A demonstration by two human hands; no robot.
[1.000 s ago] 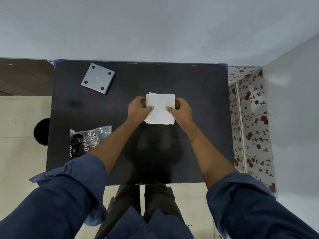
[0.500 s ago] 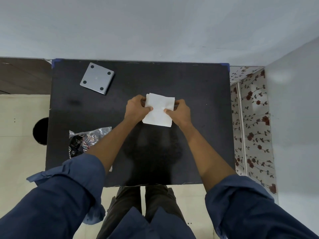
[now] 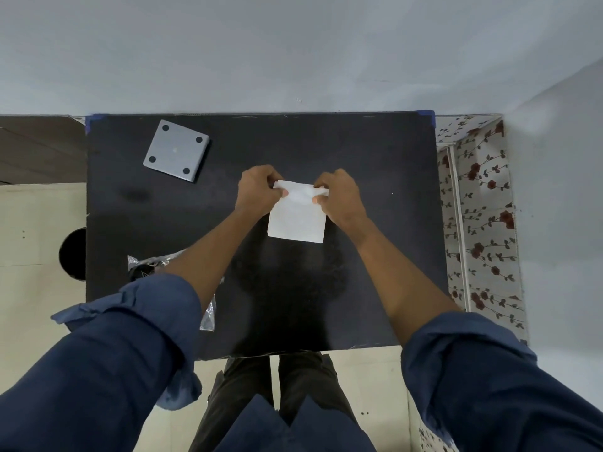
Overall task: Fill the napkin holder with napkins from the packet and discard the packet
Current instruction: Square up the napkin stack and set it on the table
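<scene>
A white stack of napkins [image 3: 297,220] is held over the middle of the black table [image 3: 385,275]. My left hand [image 3: 257,190] pinches its far left corner and my right hand [image 3: 341,197] pinches its far right corner. The stack's near edge points toward me. The crumpled clear packet [image 3: 146,264] with dark print lies at the table's left, mostly hidden under my left forearm. A grey square plate [image 3: 176,151] with black dots at its corners lies at the far left of the table; I cannot tell whether it belongs to the napkin holder.
A round black object [image 3: 73,254] sits on the pale floor just past the table's left edge. A floral-patterned surface [image 3: 479,223] runs along the table's right side. A grey wall stands behind the table.
Both hands have shifted from the sides of the napkin stack to its far corners. The stack now sits lower in view, closer to me, and slightly turned.
</scene>
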